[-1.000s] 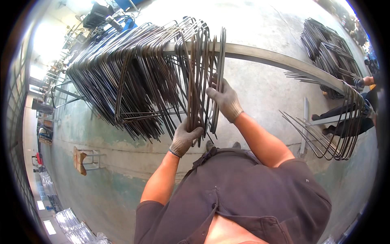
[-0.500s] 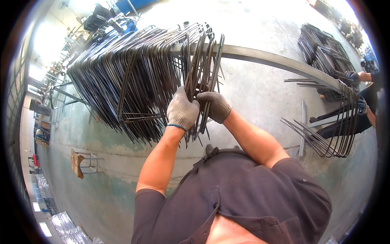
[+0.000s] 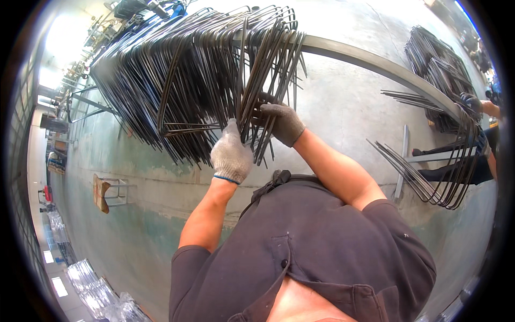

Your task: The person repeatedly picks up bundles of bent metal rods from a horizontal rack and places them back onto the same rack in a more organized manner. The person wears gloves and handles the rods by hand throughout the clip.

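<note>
Single wide fisheye view from the person's head, steeply downward, near both hands (image 3: 232,154)

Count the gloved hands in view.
4: the wearer's left hand and right hand, both at the bent rods; a co-worker's upper hand and lower hand, far right. Others may be hidden.

Bright; upper-left glare, dark curved fisheye rim.

No legible lettering, as far as visible
</note>
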`<action>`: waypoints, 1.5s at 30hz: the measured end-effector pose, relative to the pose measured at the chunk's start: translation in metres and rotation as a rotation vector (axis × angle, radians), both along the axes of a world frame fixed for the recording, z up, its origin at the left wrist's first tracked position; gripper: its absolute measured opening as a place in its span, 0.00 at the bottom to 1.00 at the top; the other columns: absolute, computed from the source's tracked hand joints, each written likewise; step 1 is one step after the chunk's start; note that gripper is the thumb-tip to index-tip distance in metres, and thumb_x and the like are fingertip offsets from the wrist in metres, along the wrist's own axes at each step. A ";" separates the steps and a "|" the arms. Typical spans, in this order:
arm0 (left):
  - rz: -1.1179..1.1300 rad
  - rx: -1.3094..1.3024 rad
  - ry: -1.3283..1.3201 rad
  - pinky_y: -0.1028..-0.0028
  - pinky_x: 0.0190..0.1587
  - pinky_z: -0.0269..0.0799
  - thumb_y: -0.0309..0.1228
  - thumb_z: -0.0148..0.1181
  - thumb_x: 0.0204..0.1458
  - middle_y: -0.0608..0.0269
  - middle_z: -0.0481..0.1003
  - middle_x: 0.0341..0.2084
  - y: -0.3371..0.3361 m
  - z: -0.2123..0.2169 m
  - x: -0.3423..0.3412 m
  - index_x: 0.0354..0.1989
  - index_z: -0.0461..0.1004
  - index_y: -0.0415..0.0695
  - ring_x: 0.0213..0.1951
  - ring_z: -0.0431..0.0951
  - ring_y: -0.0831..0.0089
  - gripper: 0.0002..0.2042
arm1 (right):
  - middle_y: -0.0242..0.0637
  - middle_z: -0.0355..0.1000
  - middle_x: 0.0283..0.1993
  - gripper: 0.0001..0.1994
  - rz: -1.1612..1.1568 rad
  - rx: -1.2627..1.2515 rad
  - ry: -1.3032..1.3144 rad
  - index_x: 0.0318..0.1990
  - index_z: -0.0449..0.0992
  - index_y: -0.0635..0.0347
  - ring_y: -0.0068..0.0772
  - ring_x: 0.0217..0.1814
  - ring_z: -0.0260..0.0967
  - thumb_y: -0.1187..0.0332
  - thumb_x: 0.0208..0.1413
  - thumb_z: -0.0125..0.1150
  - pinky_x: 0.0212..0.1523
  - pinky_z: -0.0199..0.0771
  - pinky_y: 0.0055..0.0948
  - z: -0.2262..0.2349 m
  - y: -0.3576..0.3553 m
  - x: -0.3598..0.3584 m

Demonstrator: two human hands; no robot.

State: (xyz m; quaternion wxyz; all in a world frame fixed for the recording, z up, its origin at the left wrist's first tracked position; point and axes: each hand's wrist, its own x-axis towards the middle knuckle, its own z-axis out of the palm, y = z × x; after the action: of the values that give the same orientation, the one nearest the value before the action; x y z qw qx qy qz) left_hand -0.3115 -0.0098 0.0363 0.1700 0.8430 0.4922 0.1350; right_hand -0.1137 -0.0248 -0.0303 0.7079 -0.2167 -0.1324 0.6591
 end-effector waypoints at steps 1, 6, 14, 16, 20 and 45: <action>0.012 0.035 -0.005 0.44 0.47 0.82 0.18 0.59 0.52 0.37 0.85 0.42 -0.003 -0.003 0.001 0.68 0.74 0.41 0.45 0.86 0.35 0.30 | 0.43 0.85 0.52 0.22 0.039 0.035 0.026 0.68 0.77 0.62 0.39 0.52 0.85 0.69 0.69 0.65 0.59 0.84 0.43 -0.001 0.005 -0.003; -0.003 0.067 -0.172 0.45 0.51 0.81 0.16 0.56 0.51 0.37 0.85 0.48 -0.022 0.006 -0.002 0.68 0.74 0.39 0.48 0.85 0.35 0.31 | 0.47 0.86 0.48 0.17 0.050 -0.065 -0.028 0.56 0.83 0.70 0.44 0.50 0.86 0.63 0.71 0.65 0.57 0.87 0.44 -0.003 0.034 -0.002; 0.048 0.320 -0.373 0.49 0.66 0.77 0.11 0.57 0.47 0.41 0.83 0.57 -0.051 -0.002 -0.017 0.59 0.79 0.37 0.62 0.80 0.38 0.27 | 0.48 0.85 0.40 0.09 -0.175 -0.249 -0.163 0.48 0.84 0.74 0.47 0.38 0.86 0.78 0.63 0.68 0.43 0.93 0.43 0.041 0.051 0.001; 0.067 0.412 -0.329 0.49 0.68 0.76 0.11 0.60 0.46 0.42 0.83 0.57 -0.055 -0.003 -0.016 0.52 0.80 0.36 0.64 0.79 0.39 0.22 | 0.48 0.84 0.40 0.09 -0.211 -0.256 -0.212 0.48 0.83 0.73 0.47 0.38 0.86 0.78 0.63 0.69 0.43 0.93 0.44 0.038 0.057 0.005; 0.128 0.500 -0.310 0.47 0.66 0.76 0.12 0.63 0.46 0.45 0.83 0.57 -0.056 -0.003 -0.010 0.42 0.80 0.36 0.64 0.77 0.38 0.14 | 0.48 0.84 0.39 0.06 -0.221 -0.245 -0.205 0.46 0.83 0.74 0.45 0.37 0.86 0.79 0.64 0.67 0.43 0.92 0.43 0.041 0.061 0.006; -0.533 -0.585 -1.162 0.73 0.37 0.76 0.18 0.68 0.53 0.62 0.75 0.31 -0.135 0.320 -0.001 0.34 0.75 0.42 0.33 0.79 0.67 0.07 | 0.45 0.84 0.35 0.05 -0.218 -0.264 -0.031 0.42 0.84 0.71 0.43 0.33 0.85 0.76 0.66 0.70 0.38 0.91 0.40 0.113 0.012 0.054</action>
State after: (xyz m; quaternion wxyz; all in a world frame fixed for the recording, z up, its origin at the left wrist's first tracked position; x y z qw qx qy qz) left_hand -0.3121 -0.1449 0.3567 0.6526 0.6459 0.1142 0.3793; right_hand -0.0600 -0.0128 0.0832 0.7384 -0.3314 -0.0313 0.5865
